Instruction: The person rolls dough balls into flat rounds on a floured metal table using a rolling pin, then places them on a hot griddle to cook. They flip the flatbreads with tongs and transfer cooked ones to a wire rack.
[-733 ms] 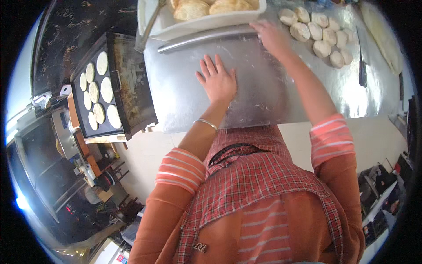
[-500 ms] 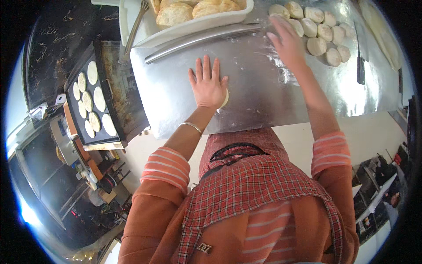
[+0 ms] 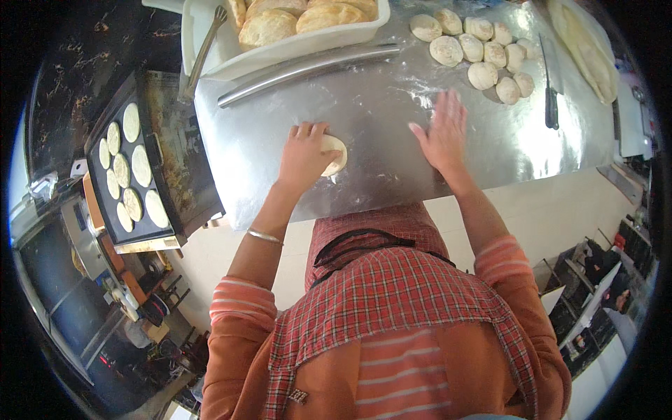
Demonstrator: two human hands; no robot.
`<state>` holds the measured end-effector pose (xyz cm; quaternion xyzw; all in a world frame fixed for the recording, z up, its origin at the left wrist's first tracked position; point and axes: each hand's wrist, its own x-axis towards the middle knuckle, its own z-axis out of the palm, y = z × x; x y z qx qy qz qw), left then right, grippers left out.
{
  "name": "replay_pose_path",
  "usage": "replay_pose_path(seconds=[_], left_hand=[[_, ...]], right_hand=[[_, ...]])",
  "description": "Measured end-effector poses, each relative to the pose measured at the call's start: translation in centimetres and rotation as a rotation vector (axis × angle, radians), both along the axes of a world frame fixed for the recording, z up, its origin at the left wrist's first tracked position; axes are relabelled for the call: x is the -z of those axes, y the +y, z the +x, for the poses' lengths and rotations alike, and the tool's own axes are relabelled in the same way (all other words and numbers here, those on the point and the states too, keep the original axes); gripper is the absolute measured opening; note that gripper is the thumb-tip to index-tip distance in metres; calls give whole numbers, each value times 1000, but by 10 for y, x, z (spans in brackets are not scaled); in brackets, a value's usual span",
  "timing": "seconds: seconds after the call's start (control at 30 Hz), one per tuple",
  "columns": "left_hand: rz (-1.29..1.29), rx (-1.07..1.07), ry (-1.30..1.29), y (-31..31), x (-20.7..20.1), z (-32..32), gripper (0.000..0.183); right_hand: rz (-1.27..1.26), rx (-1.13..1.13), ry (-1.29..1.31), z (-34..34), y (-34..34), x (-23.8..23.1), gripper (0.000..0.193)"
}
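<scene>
— Pressing down, is she? What's under the left hand [image 3: 302,155]?

— A pale dough round [image 3: 334,154], lying on the metal desk [image 3: 378,168]. The palm and fingers cover most of it; only the right edge of the dough shows past the hand. It isn't gripped, the hand just lies flat on top.

— And the right hand [image 3: 442,133]?

— Released, fingers spread, flat on the bare steel a little way to the right of the dough. It holds nothing. There's a dusting of flour on the metal about it.

— What else is up there?

— Beyond the right hand, near the far edge, a cluster of dough balls [image 3: 476,52], close together, some touching. To the right of those a knife [image 3: 551,84] with a dark handle lies on the desk, and past it a long sheet of rolled dough [image 3: 584,49]. A steel rolling pin [image 3: 308,73] lies slantwise beyond the left hand, and just behind it a white tray [image 3: 280,50] of puffed, browned breads [image 3: 308,14], with metal tongs [image 3: 203,52] leaning on its left end.

— And off to the left?

— A black griddle [image 3: 150,210] beside the desk, with flat dough discs [image 3: 129,168] laid out on it in two rows.
</scene>
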<state>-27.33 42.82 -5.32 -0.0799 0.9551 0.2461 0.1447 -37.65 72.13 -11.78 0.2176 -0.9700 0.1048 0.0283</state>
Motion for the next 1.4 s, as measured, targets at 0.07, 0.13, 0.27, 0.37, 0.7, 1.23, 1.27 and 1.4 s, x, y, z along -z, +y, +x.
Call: replay_pose_path(seconds=[0.07, 0.13, 0.27, 0.37, 0.7, 1.23, 1.27, 1.4], left_hand=[[2, 44, -95, -7, -12, -1, 43], [73, 57, -169, -14, -22, 1, 39], [524, -484, -287, -17, -23, 12, 37], [988, -606, -221, -4, -3, 28, 40], [517, -638, 184, -16, 37, 21, 33], [179, -156, 24, -12, 19, -38, 46], [265, -283, 11, -14, 20, -28, 45], [614, -924, 196, -15, 23, 10, 45]], right_hand=[[44, -91, 28, -8, -44, 6, 94], [105, -226, -76, 8, -82, 9, 91], [-44, -614, -176, 25, -93, -6, 84], [144, -436, -158, 0, -60, -24, 82], [-198, -518, -193, 42, -137, -21, 83], [128, -614, -329, 59, -19, -13, 88], [60, -507, -256, 48, -7, -13, 88], [59, -167, -13, 7, -1, -5, 86]])
